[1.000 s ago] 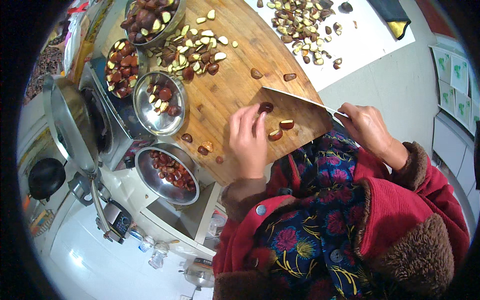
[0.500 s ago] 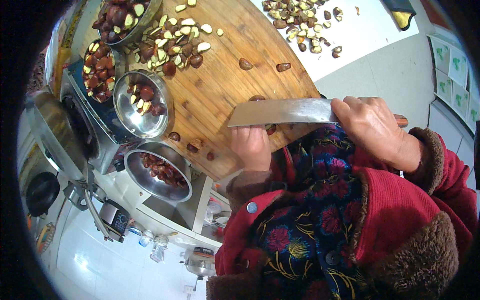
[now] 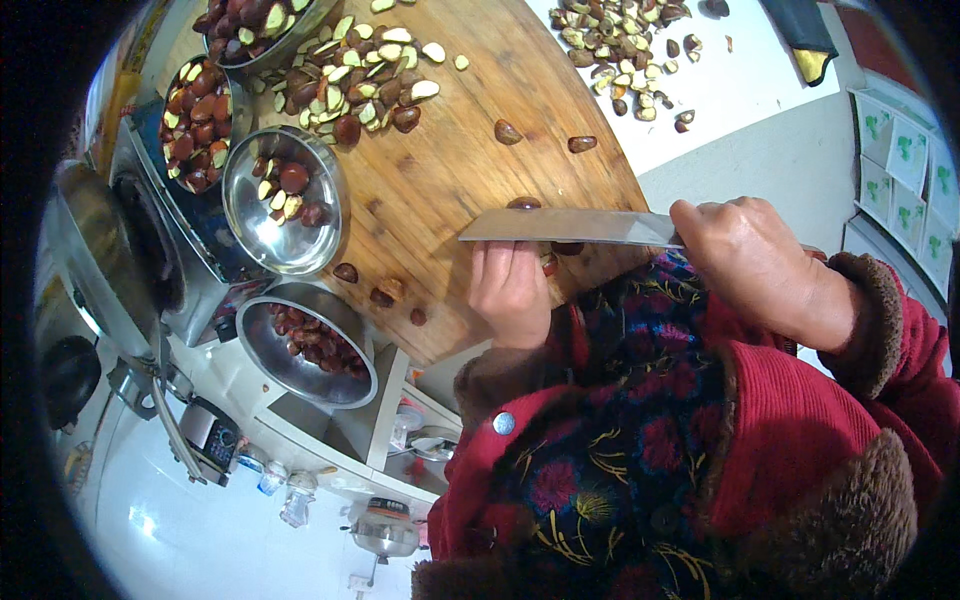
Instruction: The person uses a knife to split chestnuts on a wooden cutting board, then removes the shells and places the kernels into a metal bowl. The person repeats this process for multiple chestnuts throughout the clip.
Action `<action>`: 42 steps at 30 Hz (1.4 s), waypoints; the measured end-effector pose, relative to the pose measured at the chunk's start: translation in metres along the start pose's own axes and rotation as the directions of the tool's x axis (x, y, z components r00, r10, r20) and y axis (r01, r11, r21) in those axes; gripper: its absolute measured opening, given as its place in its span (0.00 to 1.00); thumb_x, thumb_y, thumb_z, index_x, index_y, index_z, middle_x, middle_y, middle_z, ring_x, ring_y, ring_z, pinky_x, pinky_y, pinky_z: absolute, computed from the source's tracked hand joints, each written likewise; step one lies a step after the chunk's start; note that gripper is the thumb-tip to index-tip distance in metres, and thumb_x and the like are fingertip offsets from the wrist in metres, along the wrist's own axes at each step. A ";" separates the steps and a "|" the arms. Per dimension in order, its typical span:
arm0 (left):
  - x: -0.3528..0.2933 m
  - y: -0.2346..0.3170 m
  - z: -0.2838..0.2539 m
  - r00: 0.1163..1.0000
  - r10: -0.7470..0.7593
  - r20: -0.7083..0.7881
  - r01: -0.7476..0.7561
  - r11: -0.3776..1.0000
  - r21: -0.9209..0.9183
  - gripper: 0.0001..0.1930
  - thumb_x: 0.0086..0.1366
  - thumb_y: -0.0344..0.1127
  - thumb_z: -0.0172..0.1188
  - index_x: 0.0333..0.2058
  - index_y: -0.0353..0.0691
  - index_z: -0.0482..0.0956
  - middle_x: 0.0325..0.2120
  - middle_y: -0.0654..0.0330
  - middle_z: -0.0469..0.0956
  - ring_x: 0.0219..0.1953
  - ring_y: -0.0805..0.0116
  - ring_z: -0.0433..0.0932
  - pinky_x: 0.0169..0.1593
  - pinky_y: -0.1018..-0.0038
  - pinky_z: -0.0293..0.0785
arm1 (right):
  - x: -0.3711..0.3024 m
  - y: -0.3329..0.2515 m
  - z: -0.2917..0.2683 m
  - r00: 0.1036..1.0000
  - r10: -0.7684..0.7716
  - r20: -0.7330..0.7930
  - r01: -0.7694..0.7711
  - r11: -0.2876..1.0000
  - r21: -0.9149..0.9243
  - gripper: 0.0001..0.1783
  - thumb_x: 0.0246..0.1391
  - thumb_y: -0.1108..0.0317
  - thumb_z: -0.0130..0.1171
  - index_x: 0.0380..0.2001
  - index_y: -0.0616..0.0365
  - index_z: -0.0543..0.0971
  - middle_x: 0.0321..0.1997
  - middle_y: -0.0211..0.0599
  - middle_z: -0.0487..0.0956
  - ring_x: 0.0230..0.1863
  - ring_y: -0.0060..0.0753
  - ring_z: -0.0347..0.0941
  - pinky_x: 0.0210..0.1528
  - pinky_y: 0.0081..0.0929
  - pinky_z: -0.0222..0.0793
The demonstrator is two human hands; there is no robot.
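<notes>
My right hand point(image 3: 755, 265) is wrapped round the handle of a cleaver point(image 3: 570, 226), whose broad blade reaches left over the wooden cutting board point(image 3: 440, 190). My left hand point(image 3: 512, 290) is close against the blade, its fingers pressed together on the board. The blade hides those fingertips and whatever they pinch. Brown chestnuts lie around: one point(image 3: 524, 203) just beyond the blade, another point(image 3: 568, 248) right of my left fingers, and two more point(image 3: 507, 132) farther up the board. A heap of cut chestnuts point(image 3: 350, 85), pale inside, covers the far left of the board.
Steel bowls stand at the left: one point(image 3: 335, 200) with a few chestnut pieces, a lower one point(image 3: 255, 345) with brown chestnuts, and fuller ones point(image 3: 240, 105) behind. Chestnut scraps point(image 3: 630, 50) lie on a white surface beyond the board. A large pan point(image 3: 95, 260) sits on the stove.
The cleaver's blade has turned, so its broad side looks narrower now. More of my left fingers shows below it. The whole view has shifted slightly.
</notes>
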State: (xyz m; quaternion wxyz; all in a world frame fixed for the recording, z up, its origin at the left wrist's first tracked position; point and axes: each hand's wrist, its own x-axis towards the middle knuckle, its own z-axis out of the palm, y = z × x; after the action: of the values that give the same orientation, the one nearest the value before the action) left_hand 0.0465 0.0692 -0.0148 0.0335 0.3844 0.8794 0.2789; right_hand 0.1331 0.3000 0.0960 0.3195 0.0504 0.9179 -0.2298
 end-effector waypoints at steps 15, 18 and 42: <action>-0.009 -0.009 0.008 0.996 -0.038 -0.086 0.027 0.992 -0.125 0.07 0.57 0.25 0.62 0.35 0.35 0.85 0.39 0.58 0.81 0.45 0.51 0.80 0.50 0.61 0.78 | 0.054 -0.024 0.037 0.994 -0.024 -0.111 0.017 0.997 -0.069 0.10 0.48 0.72 0.58 0.34 0.66 0.75 0.24 0.48 0.81 0.28 0.50 0.82 0.30 0.42 0.79; -0.010 -0.010 0.009 0.995 -0.032 -0.097 0.020 0.992 -0.125 0.08 0.58 0.25 0.62 0.37 0.36 0.84 0.41 0.57 0.80 0.47 0.49 0.79 0.52 0.60 0.77 | 0.031 -0.027 0.028 0.994 0.086 -0.065 -0.089 0.995 -0.046 0.10 0.48 0.72 0.58 0.34 0.66 0.75 0.24 0.50 0.81 0.28 0.51 0.82 0.30 0.42 0.79; 0.002 0.004 0.001 0.903 -0.407 0.138 0.411 0.722 -0.557 0.37 0.56 0.20 0.67 0.62 0.36 0.60 0.47 0.53 0.75 0.50 0.64 0.75 0.52 0.68 0.77 | -0.022 0.023 0.090 0.827 0.382 -0.412 -0.109 0.829 0.549 0.12 0.59 0.66 0.60 0.30 0.65 0.74 0.18 0.59 0.71 0.22 0.62 0.73 0.24 0.46 0.67</action>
State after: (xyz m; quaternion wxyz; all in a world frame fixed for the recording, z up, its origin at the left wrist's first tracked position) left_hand 0.0477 0.0731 -0.0129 0.2106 0.1534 0.8166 0.5150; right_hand 0.2067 0.2803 0.0384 0.0710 0.3123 0.8614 -0.3943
